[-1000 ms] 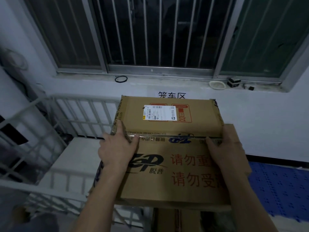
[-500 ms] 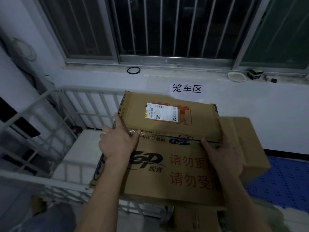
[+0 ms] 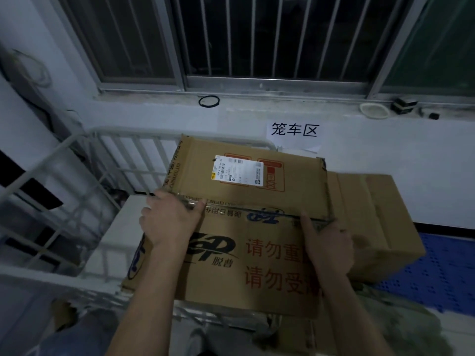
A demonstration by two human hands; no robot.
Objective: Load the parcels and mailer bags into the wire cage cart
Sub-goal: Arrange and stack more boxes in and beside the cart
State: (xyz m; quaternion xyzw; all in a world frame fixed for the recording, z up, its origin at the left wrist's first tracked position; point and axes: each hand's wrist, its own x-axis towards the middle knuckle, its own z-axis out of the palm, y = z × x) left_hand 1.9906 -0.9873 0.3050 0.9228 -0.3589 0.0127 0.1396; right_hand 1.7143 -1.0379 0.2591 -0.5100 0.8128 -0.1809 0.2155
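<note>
The white wire cage cart (image 3: pixel 128 131) stands at the left, under a barred window. The left hand (image 3: pixel 169 222) grips the top left corner of a large printed cardboard parcel (image 3: pixel 252 235), which is held over the cart's near rail. The right hand (image 3: pixel 326 245) clasps the parcel's right edge. Just right of it is a second brown box (image 3: pixel 372 214), then a blue perforated mat (image 3: pixel 442 265).

Wire cage cart (image 3: pixel 84 181), white slab (image 3: pixel 126 222) inside

Barred window (image 3: pixel 257 34); on its sill (image 3: pixel 282 98) a black ring (image 3: pixel 208 101), white dish (image 3: pixel 374 111) and dark box (image 3: pixel 404 106); paper sign (image 3: pixel 293 130) on the wall below; blue mat (image 3: pixel 442 268) at right
</note>
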